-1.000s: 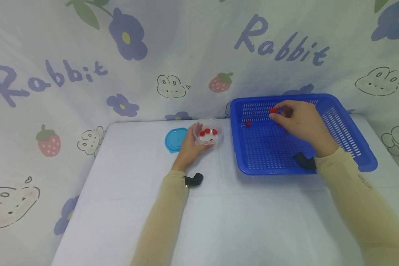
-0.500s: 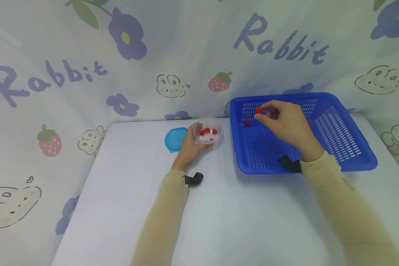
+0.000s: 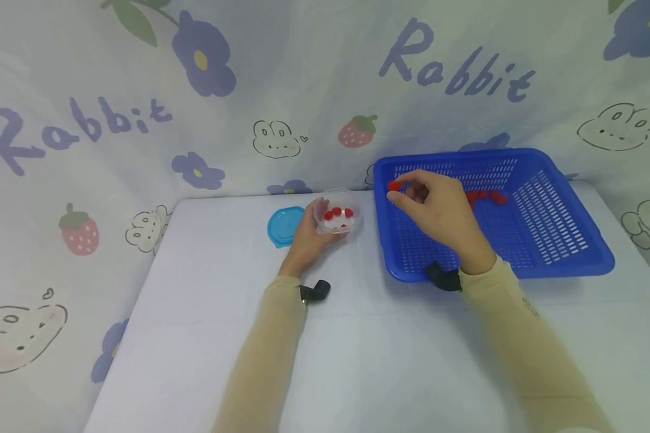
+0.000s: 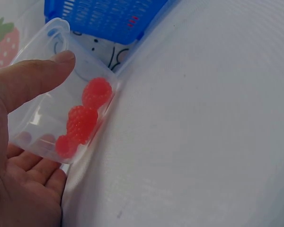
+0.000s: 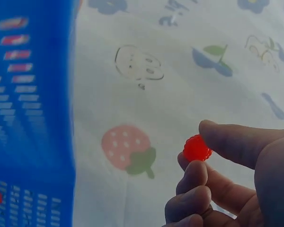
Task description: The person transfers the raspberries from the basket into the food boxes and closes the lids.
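Between thumb and fingertip, my right hand [image 3: 439, 210] pinches a red raspberry [image 5: 197, 148]. In the head view this hand is above the left side of the blue basket [image 3: 603, 258]. My left hand [image 3: 306, 240] grips a clear plastic container [image 4: 38, 113] on the white table, with the thumb along one side and the fingers at the other. Several raspberries [image 4: 82, 124] lie inside the container. More red raspberries [image 3: 482, 195] lie toward the back of the basket, partly hidden behind my right hand.
A light blue lid [image 3: 284, 227] lies on the table [image 3: 206, 300] just left of my left hand. Behind the table hangs a printed cloth [image 3: 314, 72] with flowers and rabbits. A black strap mount [image 3: 316, 290] sits at the left wrist.
My right hand has moved left across the basket with the raspberry, toward the container. It uncovers raspberries at the basket's back. My left hand has stayed on the container.
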The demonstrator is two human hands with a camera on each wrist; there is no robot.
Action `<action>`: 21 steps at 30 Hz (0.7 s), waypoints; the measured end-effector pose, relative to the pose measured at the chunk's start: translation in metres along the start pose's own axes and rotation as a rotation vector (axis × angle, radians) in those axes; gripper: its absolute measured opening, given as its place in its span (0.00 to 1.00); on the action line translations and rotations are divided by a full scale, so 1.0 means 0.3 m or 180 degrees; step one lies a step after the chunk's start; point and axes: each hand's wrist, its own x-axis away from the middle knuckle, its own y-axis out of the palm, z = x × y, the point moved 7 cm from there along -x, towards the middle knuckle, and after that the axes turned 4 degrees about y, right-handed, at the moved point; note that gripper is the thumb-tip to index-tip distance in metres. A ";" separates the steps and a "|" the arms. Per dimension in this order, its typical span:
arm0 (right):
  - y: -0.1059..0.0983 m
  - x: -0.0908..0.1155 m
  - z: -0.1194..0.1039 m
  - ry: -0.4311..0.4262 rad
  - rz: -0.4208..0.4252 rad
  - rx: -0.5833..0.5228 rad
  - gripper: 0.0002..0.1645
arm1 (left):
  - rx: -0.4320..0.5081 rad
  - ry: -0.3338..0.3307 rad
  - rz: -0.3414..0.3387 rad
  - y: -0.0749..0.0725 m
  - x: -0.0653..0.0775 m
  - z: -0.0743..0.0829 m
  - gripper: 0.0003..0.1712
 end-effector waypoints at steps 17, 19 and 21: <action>0.120 0.015 -0.125 -0.0230 0.0192 -0.0307 0.17 | -0.0078 -0.0083 -0.0006 -0.001 -0.001 0.000 0.53; 0.138 0.015 -0.139 -0.0230 0.0193 -0.0329 0.16 | -0.0074 -0.0069 -0.0004 -0.002 0.000 0.003 0.53; 0.156 0.015 -0.153 -0.0210 0.0180 -0.0347 0.16 | -0.0087 -0.0040 -0.0007 -0.002 0.000 0.005 0.53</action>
